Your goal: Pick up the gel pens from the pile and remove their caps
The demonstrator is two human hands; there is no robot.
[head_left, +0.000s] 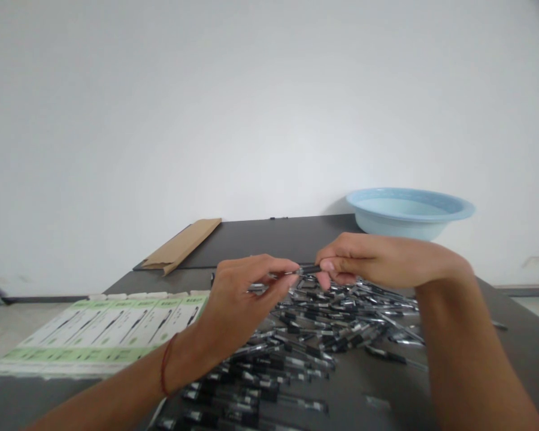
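A black-and-clear pen (309, 270) is held level between my two hands, above the table. My left hand (247, 287), with a red string on its wrist, pinches one end between thumb and fingertips. At the other end, my right hand (354, 260) grips the dark part with thumb and fingers, its wrist bent sharply. Beneath both hands lies a big loose heap of similar pens (305, 323), mostly clear barrels with black caps or grips. Part of the held pen is hidden by my fingers.
Green-and-white printed card boxes (103, 329) lie side by side at the left. A brown paper envelope (184, 242) rests at the far left of the dark table (260, 239). A light blue basin (408, 212) stands at the back right, near the white wall.
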